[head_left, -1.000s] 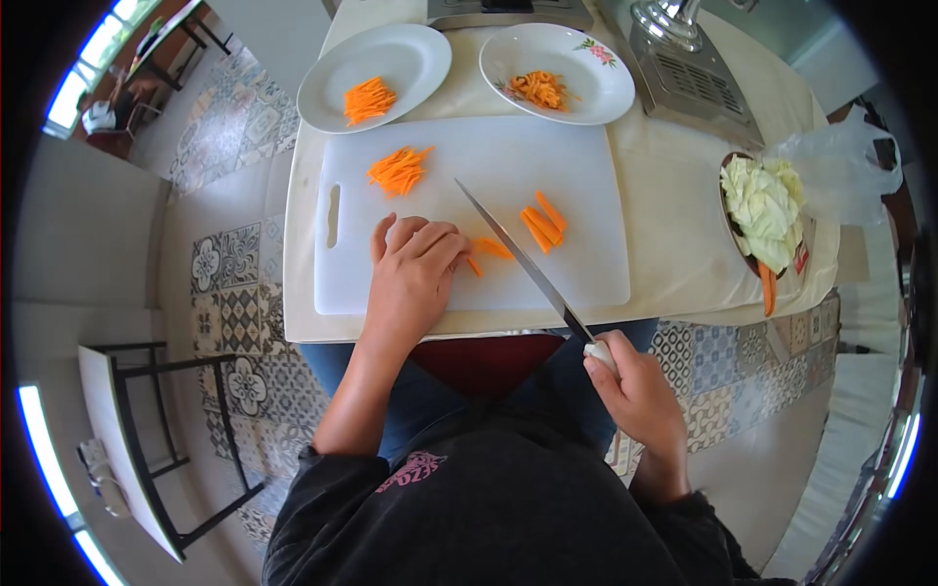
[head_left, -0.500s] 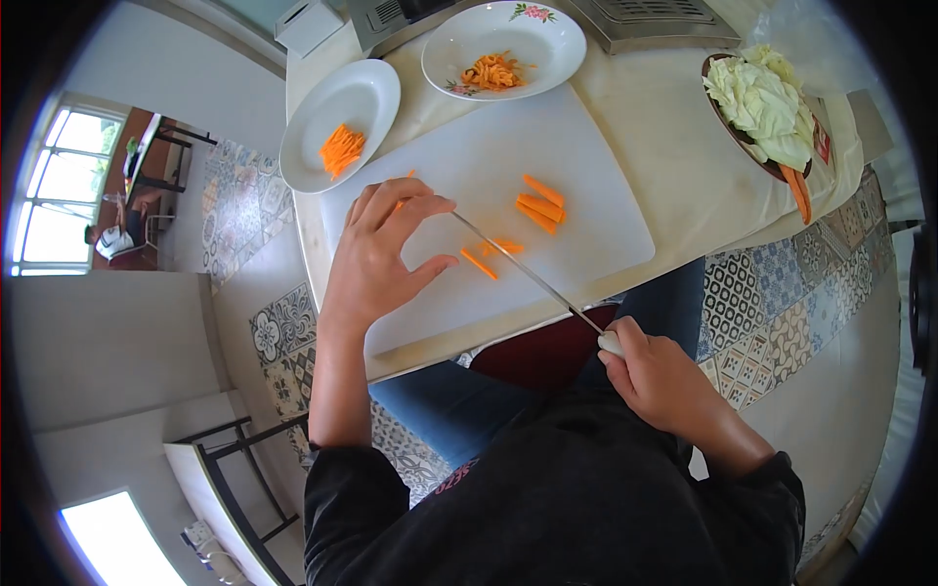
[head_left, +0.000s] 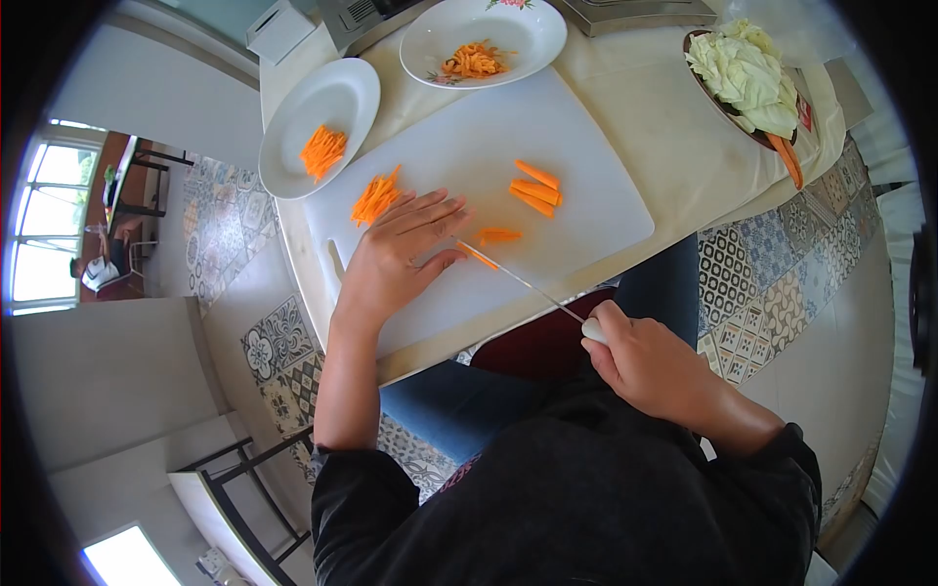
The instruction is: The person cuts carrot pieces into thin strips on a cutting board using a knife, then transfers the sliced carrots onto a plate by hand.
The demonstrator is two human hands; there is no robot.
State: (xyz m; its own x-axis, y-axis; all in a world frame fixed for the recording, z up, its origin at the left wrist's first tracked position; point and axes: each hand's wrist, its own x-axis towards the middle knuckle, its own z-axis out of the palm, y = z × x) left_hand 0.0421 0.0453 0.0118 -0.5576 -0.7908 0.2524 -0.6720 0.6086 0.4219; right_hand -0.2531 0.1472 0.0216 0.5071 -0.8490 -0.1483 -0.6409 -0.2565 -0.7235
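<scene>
My right hand [head_left: 640, 363] is wrapped round the pale handle of a knife [head_left: 532, 284]. Its blade slants up and left across the cutting board [head_left: 445, 156], the tip close to my left hand [head_left: 396, 256]. That hand is palm down over the board with its fingers stretched out, and I see nothing held in it. Beyond its fingers lies a pile of carrot strips [head_left: 374, 198]. A carrot stick [head_left: 477, 255] lies by the knife tip, with short carrot pieces [head_left: 499, 235] just above. Farther right are several thicker carrot sticks [head_left: 535, 190].
A white plate [head_left: 283, 161] holds more carrot strips; a flowered plate [head_left: 415, 54] holds orange shreds. At the far right a brown dish [head_left: 696, 73] carries cabbage leaves [head_left: 747, 83] and a carrot [head_left: 786, 161]. A metal appliance [head_left: 640, 14] stands at the back.
My left hand has moved back toward me and lowered, its fingers now flatter, uncovering the carrot strip pile. The knife still points at it. The whole view has shifted slightly.
</scene>
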